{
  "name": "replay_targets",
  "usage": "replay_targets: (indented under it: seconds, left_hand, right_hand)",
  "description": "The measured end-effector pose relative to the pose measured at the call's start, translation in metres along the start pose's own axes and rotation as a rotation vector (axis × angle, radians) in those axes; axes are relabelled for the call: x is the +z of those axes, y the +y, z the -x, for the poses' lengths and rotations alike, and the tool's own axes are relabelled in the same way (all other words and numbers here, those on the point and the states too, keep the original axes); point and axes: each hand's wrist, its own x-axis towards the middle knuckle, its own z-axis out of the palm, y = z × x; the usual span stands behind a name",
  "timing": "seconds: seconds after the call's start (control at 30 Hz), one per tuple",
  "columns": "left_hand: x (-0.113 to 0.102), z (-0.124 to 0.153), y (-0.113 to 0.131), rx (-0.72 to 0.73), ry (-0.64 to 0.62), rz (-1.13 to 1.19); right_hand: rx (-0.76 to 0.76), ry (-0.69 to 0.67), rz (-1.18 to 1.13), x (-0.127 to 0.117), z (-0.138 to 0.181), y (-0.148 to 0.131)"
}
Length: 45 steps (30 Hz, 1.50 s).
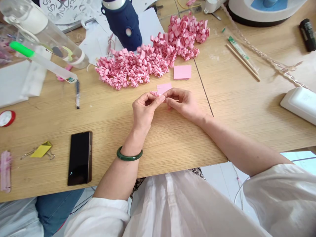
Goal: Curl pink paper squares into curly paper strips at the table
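Note:
My left hand (144, 110), with a green bangle (129, 158) on its wrist, pinches a small pink paper piece (155, 93) between thumb and forefinger. It looks fringed or rolled, and the fingers cover part of it. The fingertips of my right hand (184, 102) meet the left thumb and are closed at the other end of the piece. Just behind the hands lies a pink paper slip (164, 88). A small stack of pink paper rectangles (182, 72) rests farther back. Beyond it spreads a long heap of curled pink paper fringes (138, 67).
A navy bottle (125, 26) stands behind the heap, and a clear bottle (59, 42) lies at the left. Near the front edge are a phone (79, 158) and a yellow clip (41, 149). Right are wooden sticks (243, 62), a cord (266, 57) and a white box (300, 103).

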Motion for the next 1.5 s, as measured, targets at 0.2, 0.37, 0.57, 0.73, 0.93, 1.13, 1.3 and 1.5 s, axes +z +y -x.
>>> replay_targets:
  seconds: [0.2,0.37,0.57,0.73,0.93,1.13,1.3,1.5]
  left_hand:
    - [0.003,0.001,0.004,-0.058,0.018,0.096]
    - [0.003,0.002,0.009,-0.19,-0.01,0.148]
    - [0.004,0.001,0.015,-0.205,-0.064,0.141]
    - [0.003,0.002,0.014,-0.125,0.016,0.063]
    - [0.002,0.004,0.012,-0.029,-0.002,-0.048]
    - [0.001,0.004,0.008,0.022,-0.009,-0.128]
    - [-0.001,0.004,0.003,0.029,-0.007,-0.172]
    - [-0.002,0.003,0.001,0.038,-0.009,-0.216]
  right_hand:
    - [-0.025,-0.001,0.005,0.001,0.0,0.0]
    - [-0.053,0.007,-0.019,0.002,-0.001,0.0]
    - [0.013,0.028,-0.125,0.002,-0.003,-0.001]
    - [0.046,0.086,-0.136,0.002,-0.004,-0.001]
    - [0.051,0.115,-0.121,0.002,-0.004,-0.001]
    - [0.046,0.097,-0.105,0.001,-0.004,0.001]
    - [0.037,0.093,-0.094,0.002,-0.004,0.003]
    - [0.02,0.08,-0.04,0.004,-0.002,0.001]
